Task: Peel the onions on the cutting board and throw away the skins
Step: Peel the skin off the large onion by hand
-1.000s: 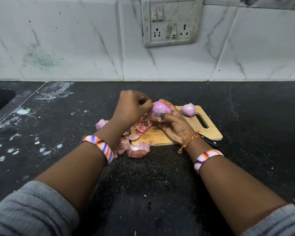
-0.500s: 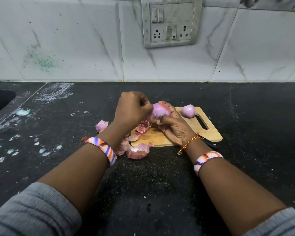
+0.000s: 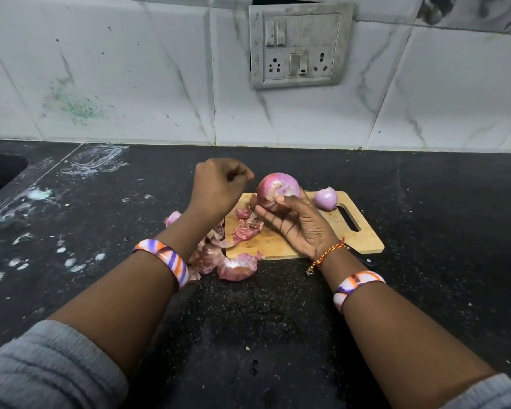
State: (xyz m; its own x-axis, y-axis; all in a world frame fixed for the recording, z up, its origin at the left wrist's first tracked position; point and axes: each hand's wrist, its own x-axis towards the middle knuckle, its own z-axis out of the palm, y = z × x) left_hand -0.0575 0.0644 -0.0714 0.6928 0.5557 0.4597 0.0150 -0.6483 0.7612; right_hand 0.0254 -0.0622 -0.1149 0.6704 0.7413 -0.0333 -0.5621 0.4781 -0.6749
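1. On the speckled black stone counter [image 3: 278,320] below a white marble-tiled wall lies a small pale wooden cutting board [image 3: 337,234] with a slot handle.
2. Loose, papery pink onion skins [image 3: 236,268] lie heaped over the board's left edge and onto the counter beside it. They look light, brittle and likely to scatter, so they are best gathered in a scooping handful.
3. Above the board, the right hand [image 3: 300,224] cups a round purple-pink onion [image 3: 278,188], fingers curled round its lower half. It looks firm and smooth, probably slick once bare, so hold it round the middle and lift the skin at the root end.
4. Just left of it, the left hand [image 3: 219,188] is clear of the onion, fingers curled and tips pinched. Whether it holds a scrap of skin I cannot tell.
5. A smaller peeled pale-purple onion [image 3: 325,198] rests on the board's far side near the handle.
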